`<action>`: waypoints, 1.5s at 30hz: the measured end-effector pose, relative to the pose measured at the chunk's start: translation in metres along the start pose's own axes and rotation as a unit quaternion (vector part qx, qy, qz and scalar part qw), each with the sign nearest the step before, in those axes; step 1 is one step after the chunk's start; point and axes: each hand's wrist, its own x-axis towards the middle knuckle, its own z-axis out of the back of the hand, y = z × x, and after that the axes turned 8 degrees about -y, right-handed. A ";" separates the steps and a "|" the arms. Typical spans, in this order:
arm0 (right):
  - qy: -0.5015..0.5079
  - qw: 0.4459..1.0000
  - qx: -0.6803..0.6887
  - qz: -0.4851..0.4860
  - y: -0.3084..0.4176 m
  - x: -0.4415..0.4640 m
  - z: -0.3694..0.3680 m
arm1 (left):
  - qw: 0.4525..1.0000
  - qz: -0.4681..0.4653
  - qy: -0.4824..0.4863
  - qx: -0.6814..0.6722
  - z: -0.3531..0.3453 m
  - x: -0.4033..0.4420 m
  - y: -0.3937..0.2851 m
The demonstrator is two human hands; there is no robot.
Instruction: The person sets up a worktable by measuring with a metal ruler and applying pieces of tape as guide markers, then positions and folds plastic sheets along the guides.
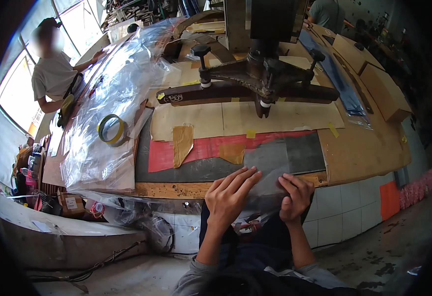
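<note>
A thin, clear plastic sheet (266,188) hangs over the front edge of the worktable, between my two hands. My left hand (226,195) lies at its left side with fingers stretched forward over the wooden edge; its thumb is hidden. At the right side, my right hand (296,197) has bent fingers and a lowered thumb, with the plastic's edge between them. Just beyond my fingers are a dark grey mat (305,153) and a red sheet (201,150). Two pieces of brown tape or paper, one of them a strip (182,144), lie across the red sheet.
A heavy metal press arm (263,81) with a crossbar (240,93) spans the table above beige board (186,118). Crumpled clear plastic (112,84) and a tape roll (111,129) lie left. A cardboard box (386,93) sits right. Another person (55,74) stands at the left side.
</note>
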 end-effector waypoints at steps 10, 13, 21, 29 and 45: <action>0.162 0.984 -0.016 -0.068 -0.027 0.098 0.005 | 0.993 -0.068 -0.079 -0.050 -0.005 -0.026 0.014; 0.200 0.979 -0.038 -0.011 -0.068 0.130 -0.028 | 0.992 -0.069 -0.088 -0.065 -0.006 -0.027 0.015; 0.384 0.920 -0.062 -0.042 -0.110 0.150 -0.060 | 0.994 -0.073 -0.073 -0.049 -0.003 -0.026 0.015; 0.337 0.920 -0.184 0.083 -0.066 0.145 -0.041 | 0.993 -0.066 -0.087 -0.045 -0.001 -0.021 0.011; 0.351 0.922 -0.099 0.128 -0.091 0.128 -0.080 | 0.996 0.079 -0.021 -0.028 -0.011 0.022 0.000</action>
